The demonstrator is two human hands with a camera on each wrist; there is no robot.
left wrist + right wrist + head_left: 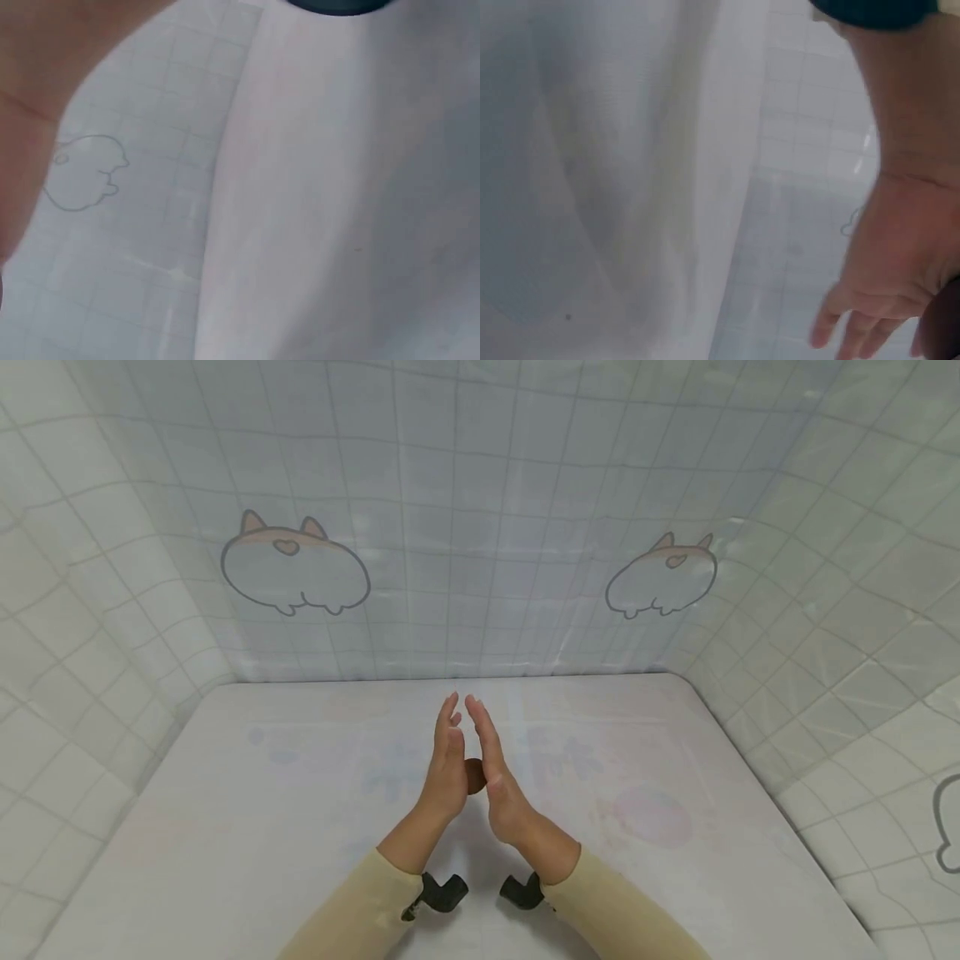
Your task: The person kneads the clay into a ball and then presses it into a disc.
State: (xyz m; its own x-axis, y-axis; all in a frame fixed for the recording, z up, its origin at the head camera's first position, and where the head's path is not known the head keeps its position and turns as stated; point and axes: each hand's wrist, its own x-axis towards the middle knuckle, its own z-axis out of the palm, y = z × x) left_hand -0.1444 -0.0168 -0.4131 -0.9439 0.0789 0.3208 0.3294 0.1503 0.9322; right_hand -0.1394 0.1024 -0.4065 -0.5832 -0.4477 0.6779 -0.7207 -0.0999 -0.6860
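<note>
A small dark brown round object (475,776), like a ball, sits between my two palms in the head view. My left hand (447,777) stands on edge with straight fingers pointing forward, its palm against the object. Facing it, my right hand (504,789) is flat too, fingers extended, pressing from the other side. The fingertips lean toward each other with a narrow gap. In the right wrist view the brown object (943,322) shows at the lower right corner by the right palm. Only part of the left hand (26,142) appears in the left wrist view; the object is hidden there.
Under the hands lies a white table (262,827) with faint pastel prints. White grid-patterned curtains with cartoon animal outlines (296,568) enclose its back and sides. Dark wrist-worn mounts (446,893) stick out by the cream sleeves (360,902).
</note>
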